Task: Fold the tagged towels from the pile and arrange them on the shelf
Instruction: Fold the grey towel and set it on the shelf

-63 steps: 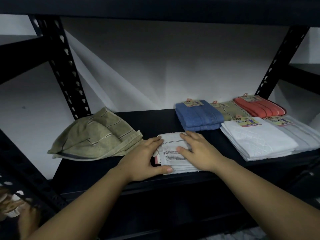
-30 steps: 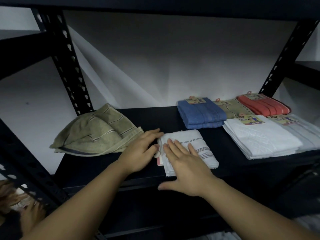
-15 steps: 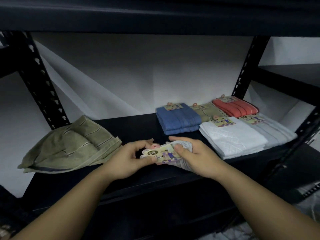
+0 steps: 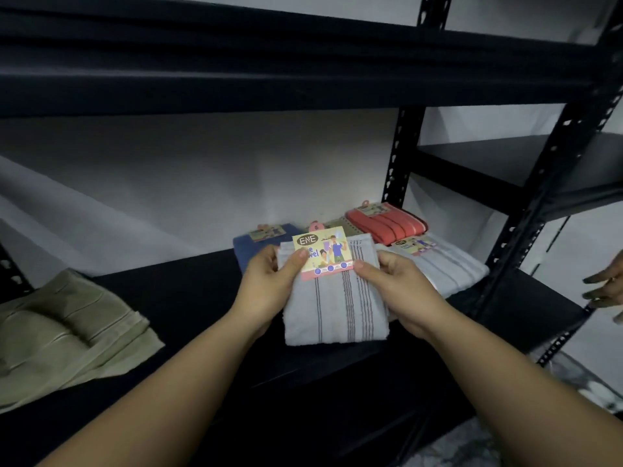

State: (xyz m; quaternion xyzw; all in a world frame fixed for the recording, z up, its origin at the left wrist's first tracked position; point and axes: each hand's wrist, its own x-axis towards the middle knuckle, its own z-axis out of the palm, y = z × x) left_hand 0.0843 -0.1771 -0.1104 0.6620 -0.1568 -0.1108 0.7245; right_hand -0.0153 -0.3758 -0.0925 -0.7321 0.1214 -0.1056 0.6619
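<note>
A folded white towel with thin dark stripes (image 4: 337,308) is held up above the black shelf (image 4: 188,298), its colourful card tag (image 4: 322,256) facing me. My left hand (image 4: 269,284) grips its left edge with the thumb on the tag. My right hand (image 4: 397,284) grips its right edge, thumb at the tag's lower corner. Behind it lie folded tagged towels: a blue one (image 4: 249,251), an orange-red one (image 4: 387,224) and a pale grey one (image 4: 445,267), partly hidden. An unfolded olive towel pile (image 4: 67,325) lies at the left.
A black upright post (image 4: 539,203) stands right of the folded towels, with further shelves (image 4: 505,156) beyond it. Another person's hand (image 4: 606,284) reaches in at the right edge. A shelf board (image 4: 236,62) hangs low overhead.
Both hands have lifted the striped towel off the shelf and turned it tag-up, carrying it right towards the folded row. My view has swung to the right.
</note>
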